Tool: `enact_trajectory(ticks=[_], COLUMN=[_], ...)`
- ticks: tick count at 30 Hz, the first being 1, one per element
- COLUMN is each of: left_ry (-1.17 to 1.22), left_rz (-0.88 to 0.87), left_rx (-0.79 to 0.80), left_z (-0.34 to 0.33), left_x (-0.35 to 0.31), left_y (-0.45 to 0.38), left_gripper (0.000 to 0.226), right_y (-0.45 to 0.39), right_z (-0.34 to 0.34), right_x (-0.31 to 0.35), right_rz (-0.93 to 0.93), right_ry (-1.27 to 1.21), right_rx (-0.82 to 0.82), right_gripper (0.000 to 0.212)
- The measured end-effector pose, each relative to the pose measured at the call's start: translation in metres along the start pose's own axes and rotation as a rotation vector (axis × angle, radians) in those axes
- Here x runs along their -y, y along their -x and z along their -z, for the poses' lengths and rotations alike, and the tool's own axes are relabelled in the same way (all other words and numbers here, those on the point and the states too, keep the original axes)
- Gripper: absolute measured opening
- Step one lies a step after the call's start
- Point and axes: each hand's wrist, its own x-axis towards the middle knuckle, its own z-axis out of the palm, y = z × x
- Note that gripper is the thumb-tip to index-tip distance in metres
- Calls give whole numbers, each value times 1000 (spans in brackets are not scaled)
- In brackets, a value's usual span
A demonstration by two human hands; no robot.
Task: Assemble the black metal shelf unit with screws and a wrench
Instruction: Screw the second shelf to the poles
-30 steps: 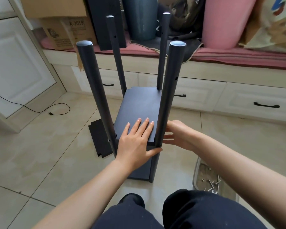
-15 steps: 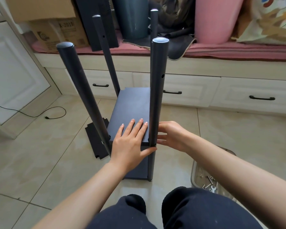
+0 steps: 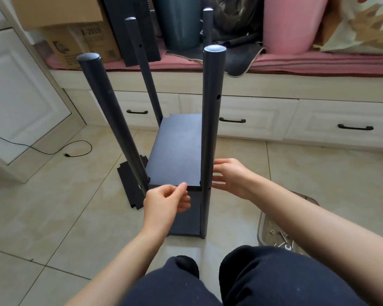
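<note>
Tiled floor point(image 3: 60, 195), white drawer fronts running along the back. The shelf unit point(image 3: 177, 155) is standing near mid-floor, just ahead of the person's knees: four posts upright, one shelf panel point(image 3: 177, 151) sitting between them, long axis running away from the person. A spare panel point(image 3: 128, 186) is lying flat on the tiles at the unit's left foot. Left hand point(image 3: 164, 204) is hovering at the panel's near edge, fingers loosely curled, thumb and forefinger close together; cannot tell if anything is pinched. Right hand point(image 3: 230, 175) is sitting just right of the near right post point(image 3: 210, 129), fingers relaxed and spread, gripping nothing. Tray of screws point(image 3: 281, 237) on the floor beside the right knee, nearer the right hand. Likely next: fetching a screw for the near right joint.
</note>
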Motion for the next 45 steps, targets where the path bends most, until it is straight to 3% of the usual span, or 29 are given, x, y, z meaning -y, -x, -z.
enact_trajectory(ticks=[2, 3, 8, 14, 19, 23, 29, 33, 42, 45], left_ry=[262, 398, 751, 772, 798, 795, 800, 794, 788, 788], left_rz=[355, 443, 455, 497, 490, 470, 472, 466, 468, 469], left_rx=[95, 134, 180, 208, 236, 251, 256, 263, 285, 296], left_z=[-2, -5, -27, -30, -35, -43, -51, -50, -48, -48], left_x=[-1, -1, -8, -9, -10, -14, -18, -15, -12, -13], left_y=[-4, -5, -14, -18, -19, -19, -21, -23, -25, -25], left_gripper=[27, 32, 40, 8, 9, 15, 16, 15, 11, 11], right_y=[-1, -2, -1, 6, 16, 20, 5, -1, -15, -24], right_z=[1, 2, 3, 38, 96, 129, 127, 114, 83, 79], right_x=[0, 0, 2, -20, -78, -133, -185, -194, -194, -191], right_rz=[0, -2, 5, -17, -130, -204, -323, -327, -214, -178], right_ry=[-4, -3, 95, 235, 349, 601, 791, 833, 834, 802], right_rx=[-7, -12, -4, -73, -229, -307, -210, -261, -157, -64], right_gripper=[39, 40, 45, 34, 27, 32, 64, 75, 73, 55])
